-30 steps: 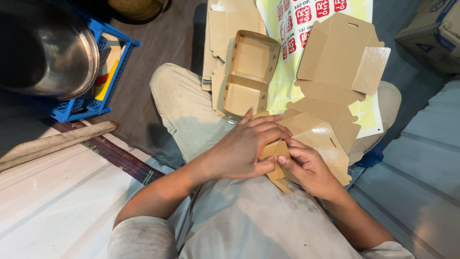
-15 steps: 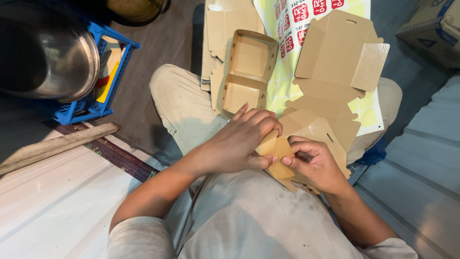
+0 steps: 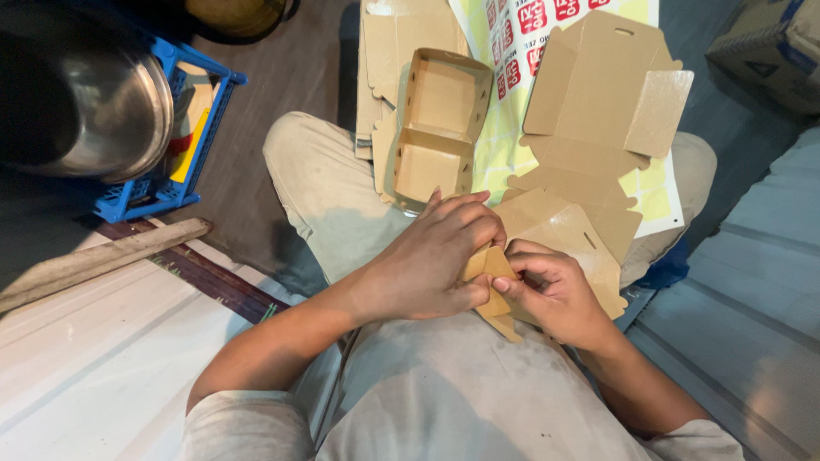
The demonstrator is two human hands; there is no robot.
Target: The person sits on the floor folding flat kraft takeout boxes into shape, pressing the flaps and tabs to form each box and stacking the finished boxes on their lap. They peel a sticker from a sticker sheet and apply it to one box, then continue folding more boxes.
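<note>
I sit with a flat brown cardboard box blank (image 3: 564,235) across my lap. My left hand (image 3: 427,260) and my right hand (image 3: 551,290) both pinch a folded corner flap (image 3: 489,282) of that blank between fingers and thumbs, close to my belly. A folded-up brown cardboard box (image 3: 437,128) with two open compartments lies just beyond my left hand on my knee. Another unfolded blank (image 3: 598,94) lies past it on a yellow sheet with red stickers (image 3: 512,51).
A shiny steel pot (image 3: 77,94) stands at the upper left beside a blue plastic crate (image 3: 184,154). A wooden stick (image 3: 102,260) lies on the pale floor at left. More flat blanks (image 3: 384,51) are stacked ahead. A cardboard carton (image 3: 773,47) sits at upper right.
Both hands have shifted slightly on the corner flap, which is folded up more between the fingers now. The view has drifted a little.
</note>
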